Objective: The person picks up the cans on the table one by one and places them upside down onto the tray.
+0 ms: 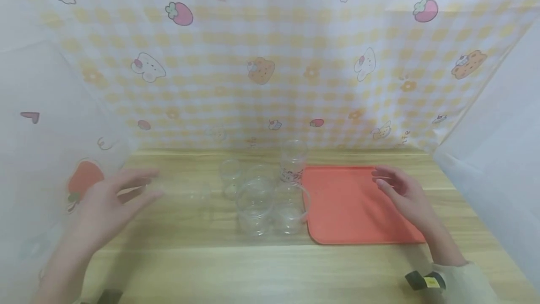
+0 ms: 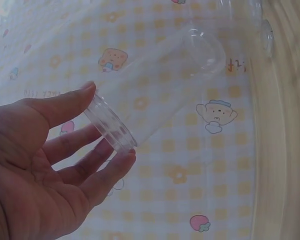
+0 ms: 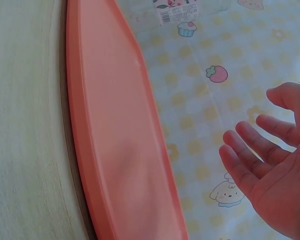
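Note:
My left hand [image 1: 107, 205] pinches one end of a clear cylindrical container [image 2: 152, 92] between thumb and fingertips. In the left wrist view the container lies tilted, its far end round. In the head view it is faint and points right, over the left part of the table. Above the red-orange tray [image 1: 350, 205], at its right side, hovers my right hand [image 1: 409, 196], fingers loosely bent and apart, holding nothing. The right wrist view shows that palm beside the tray's edge with spread fingers.
Several clear containers stand mid-table: a large one [image 1: 255, 201], another beside it [image 1: 291, 210], a narrow one [image 1: 229, 175], and a tall one with a printed label [image 1: 293, 163] behind. A checked cloth [image 1: 219, 83] hangs at the back of the wooden table [image 1: 190, 271].

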A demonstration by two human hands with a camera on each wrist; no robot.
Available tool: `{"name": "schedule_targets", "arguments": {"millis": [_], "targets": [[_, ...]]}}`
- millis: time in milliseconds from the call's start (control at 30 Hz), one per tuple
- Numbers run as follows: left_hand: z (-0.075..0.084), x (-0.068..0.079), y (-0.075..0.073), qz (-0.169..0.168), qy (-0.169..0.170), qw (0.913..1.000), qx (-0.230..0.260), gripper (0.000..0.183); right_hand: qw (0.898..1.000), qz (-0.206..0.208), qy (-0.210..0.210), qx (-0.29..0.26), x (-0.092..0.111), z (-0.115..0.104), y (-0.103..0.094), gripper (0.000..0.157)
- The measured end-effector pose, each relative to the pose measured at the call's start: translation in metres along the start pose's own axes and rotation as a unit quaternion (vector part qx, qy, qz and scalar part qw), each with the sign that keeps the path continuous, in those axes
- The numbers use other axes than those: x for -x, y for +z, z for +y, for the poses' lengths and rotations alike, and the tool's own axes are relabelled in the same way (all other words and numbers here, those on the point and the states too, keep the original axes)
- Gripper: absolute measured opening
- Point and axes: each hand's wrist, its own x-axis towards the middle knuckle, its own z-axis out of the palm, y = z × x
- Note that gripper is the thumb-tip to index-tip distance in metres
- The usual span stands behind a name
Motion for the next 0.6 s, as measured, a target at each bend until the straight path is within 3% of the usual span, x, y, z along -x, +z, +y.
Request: {"name": "schedule_targets", "arguments": {"millis": [267, 600], "targets": [[-0.0042, -0.0014, -0.0006, -0.008, -0.032, 0.9992, 0.024, 0.040, 1.000, -0.004, 0.002, -0.021, 0.0002, -0.0001, 0.0004, 0.034], [-0.0040, -0.0053, -0.0016, -0.030, -0.099, 0.9939, 0.038, 0.046, 0.998, 0.000, 0.007, -0.069, -0.0008, -0.0001, 0.0019, 0.034]]}}
